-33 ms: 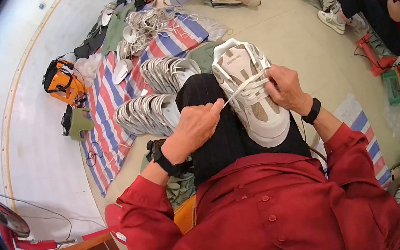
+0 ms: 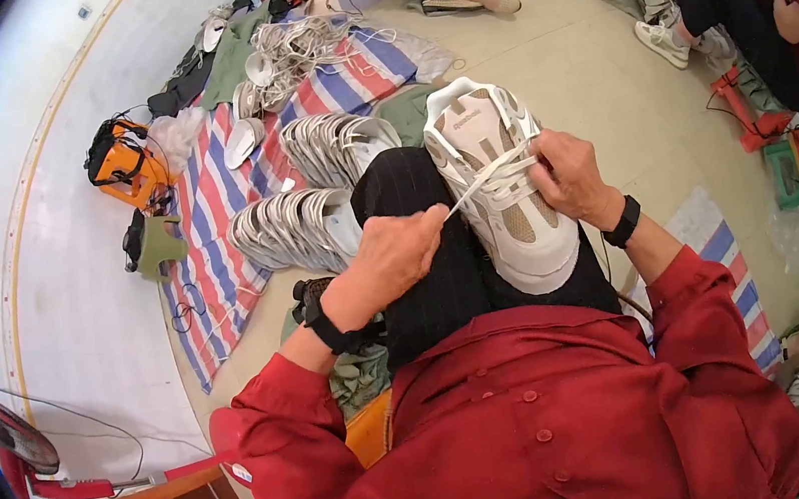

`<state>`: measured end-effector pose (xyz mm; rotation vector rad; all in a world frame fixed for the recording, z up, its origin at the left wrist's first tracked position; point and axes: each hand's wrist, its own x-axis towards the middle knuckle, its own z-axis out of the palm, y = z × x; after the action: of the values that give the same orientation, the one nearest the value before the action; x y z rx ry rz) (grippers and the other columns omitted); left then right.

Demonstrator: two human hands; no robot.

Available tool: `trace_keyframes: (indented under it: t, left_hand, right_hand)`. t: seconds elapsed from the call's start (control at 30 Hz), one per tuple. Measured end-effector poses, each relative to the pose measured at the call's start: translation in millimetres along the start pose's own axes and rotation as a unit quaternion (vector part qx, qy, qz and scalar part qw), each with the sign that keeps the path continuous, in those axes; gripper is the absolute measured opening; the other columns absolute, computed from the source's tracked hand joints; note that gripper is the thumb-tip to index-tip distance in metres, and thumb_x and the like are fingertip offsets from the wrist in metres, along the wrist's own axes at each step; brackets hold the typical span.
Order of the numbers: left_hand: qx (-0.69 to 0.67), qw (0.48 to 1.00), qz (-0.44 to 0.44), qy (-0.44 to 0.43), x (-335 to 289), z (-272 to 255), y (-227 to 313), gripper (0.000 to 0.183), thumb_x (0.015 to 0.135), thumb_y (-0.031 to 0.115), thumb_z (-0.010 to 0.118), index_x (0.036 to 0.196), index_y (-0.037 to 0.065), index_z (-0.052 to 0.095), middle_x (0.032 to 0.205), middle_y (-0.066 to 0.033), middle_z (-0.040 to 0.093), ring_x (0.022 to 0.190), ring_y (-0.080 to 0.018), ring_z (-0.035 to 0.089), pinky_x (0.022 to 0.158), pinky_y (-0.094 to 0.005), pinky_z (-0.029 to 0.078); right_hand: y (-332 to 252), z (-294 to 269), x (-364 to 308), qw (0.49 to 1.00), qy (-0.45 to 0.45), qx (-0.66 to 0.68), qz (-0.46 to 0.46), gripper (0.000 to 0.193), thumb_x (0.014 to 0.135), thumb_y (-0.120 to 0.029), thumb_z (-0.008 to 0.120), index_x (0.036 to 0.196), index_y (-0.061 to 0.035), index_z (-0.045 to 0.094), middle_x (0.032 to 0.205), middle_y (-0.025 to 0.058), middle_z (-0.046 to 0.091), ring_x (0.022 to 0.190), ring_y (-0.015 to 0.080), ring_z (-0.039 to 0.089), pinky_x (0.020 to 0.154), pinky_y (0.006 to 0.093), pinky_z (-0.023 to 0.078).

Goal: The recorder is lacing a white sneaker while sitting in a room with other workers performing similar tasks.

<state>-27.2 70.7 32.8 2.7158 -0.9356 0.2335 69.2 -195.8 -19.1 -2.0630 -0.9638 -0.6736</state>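
Note:
A beige and white sneaker (image 2: 517,234) rests on my thighs, its toe pointing toward me. My left hand (image 2: 400,254) is closed in a pinch on a white shoelace (image 2: 474,189), which runs taut from the sneaker's lacing to my fingertips, left of the shoe. My right hand (image 2: 569,175) is closed at the right edge of the lacing, with lace at its thumb and forefinger. Its lower fingers curl against the shoe's side. Part of the lace inside each grip is hidden by the fingers.
Left of my knee, two rows of stacked shoe pieces (image 2: 291,231) stand by a striped sheet (image 2: 221,273). Farther off lies a heap of pale shoes and laces (image 2: 293,56). An orange stool (image 2: 129,169) is at the left. Another person's legs (image 2: 732,14) show at the right.
My left hand has dipped very slightly toward me with the shoelace. The right hand and the sneaker stay in place.

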Motion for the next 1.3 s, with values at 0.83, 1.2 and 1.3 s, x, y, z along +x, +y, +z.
trace_keyframes:
  t: [0.83,1.2,1.3]
  left_hand:
    - [-0.621,0.699,-0.337,0.107,-42,-12,-71,0.03,0.098,0.026,0.046,0.085,0.002,0.057,0.066,-0.0081,0.063,0.05,-0.0133,0.055,0.052,-0.0254,0.044]
    - [-0.065,0.95,-0.283,0.115,-29,1,-86,0.028,0.079,0.009,0.058,0.106,0.001,0.057,0.103,-0.0173,0.061,0.098,-0.0365,0.057,0.086,-0.0411,0.045]
    - [-0.065,0.963,-0.166,0.2,3,-4,-45,0.032,0.075,0.003,0.063,0.107,0.004,0.058,0.108,-0.017,0.06,0.105,-0.0345,0.056,0.091,-0.0396,0.045]
  right_hand:
    - [8,-6,3,0.984,-0.081,0.122,0.101,0.01,0.079,-0.008,0.06,0.087,-0.0034,0.055,0.07,0.0101,0.055,0.061,0.0229,0.055,0.059,0.0326,0.046]
    - [-5,-12,25,0.988,-0.083,0.115,0.066,0.016,0.082,-0.004,0.06,0.098,-0.0067,0.059,0.088,0.01,0.055,0.073,0.025,0.059,0.066,0.0332,0.048]
    - [-5,-15,28,0.99,-0.101,0.093,0.044,0.013,0.083,-0.004,0.059,0.095,-0.0065,0.057,0.092,0.0106,0.054,0.076,0.0296,0.059,0.066,0.0359,0.048]
